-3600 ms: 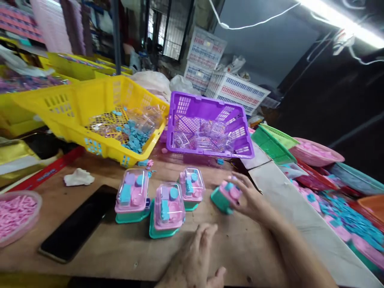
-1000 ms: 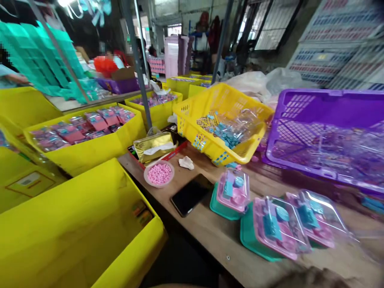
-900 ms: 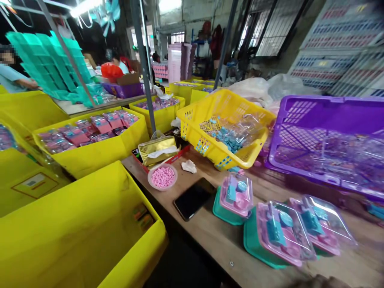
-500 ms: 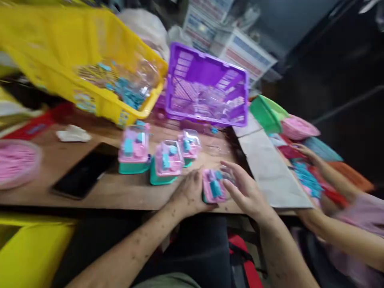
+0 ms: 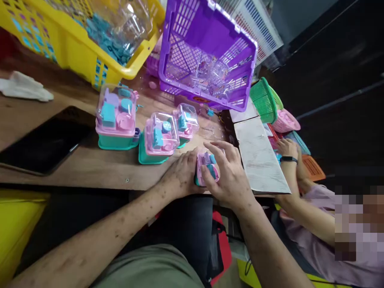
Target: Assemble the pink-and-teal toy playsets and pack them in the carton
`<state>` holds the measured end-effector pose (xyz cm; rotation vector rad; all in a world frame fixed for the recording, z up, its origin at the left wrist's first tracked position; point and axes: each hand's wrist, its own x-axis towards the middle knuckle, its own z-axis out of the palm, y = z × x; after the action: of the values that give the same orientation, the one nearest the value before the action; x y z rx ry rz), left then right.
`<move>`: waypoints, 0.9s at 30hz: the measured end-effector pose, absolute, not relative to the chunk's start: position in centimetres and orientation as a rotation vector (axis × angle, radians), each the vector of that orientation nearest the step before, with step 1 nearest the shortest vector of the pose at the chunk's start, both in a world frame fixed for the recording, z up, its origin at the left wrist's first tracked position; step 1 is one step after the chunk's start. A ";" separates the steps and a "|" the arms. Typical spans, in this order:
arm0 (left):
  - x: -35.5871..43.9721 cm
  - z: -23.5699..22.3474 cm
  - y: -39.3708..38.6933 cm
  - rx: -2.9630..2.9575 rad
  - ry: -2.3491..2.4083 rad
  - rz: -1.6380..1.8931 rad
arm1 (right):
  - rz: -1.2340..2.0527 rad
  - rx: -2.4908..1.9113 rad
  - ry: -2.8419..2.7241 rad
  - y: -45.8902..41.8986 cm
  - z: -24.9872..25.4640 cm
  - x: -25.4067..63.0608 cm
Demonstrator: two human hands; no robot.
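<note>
Both my hands close on one small toy box with a pink tray, blue pieces and a teal base, at the wooden table's near edge. My left hand grips its left side. My right hand wraps over its top and right side, the thumb pressing the front. Three finished boxes with clear lids stand in a row to the left: one, a second and a third.
A yellow basket with blue pieces and clear lids and a purple basket with clear lids stand behind. A black phone lies at left, a white cloth beyond it. A co-worker's hands reach among coloured baskets at right.
The view swung from the yellow bins on the left back down to the table. Both hands now hold the toy box closer to the table edge, with the right thumb on it.
</note>
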<state>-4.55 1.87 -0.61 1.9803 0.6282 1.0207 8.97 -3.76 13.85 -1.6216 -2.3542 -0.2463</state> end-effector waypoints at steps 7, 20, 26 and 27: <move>-4.6 0.2 1.5 2.027 0.725 0.986 | -0.269 -1.715 -2.325 -4.5 13.4 9.3; -4.5 0.1 1.4 2.040 0.718 0.985 | -0.285 -1.876 -2.397 -4.4 14.3 8.5; -4.4 -0.1 1.3 2.040 0.711 1.002 | -0.228 -1.947 -2.561 -3.8 15.4 7.8; -4.4 -0.1 1.3 2.038 0.712 1.003 | -0.223 -1.957 -2.581 -3.6 15.5 7.7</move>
<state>-4.38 1.31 -0.11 2.0376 0.7121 1.0033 7.71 -3.61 15.55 -1.9573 -2.5812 -0.2232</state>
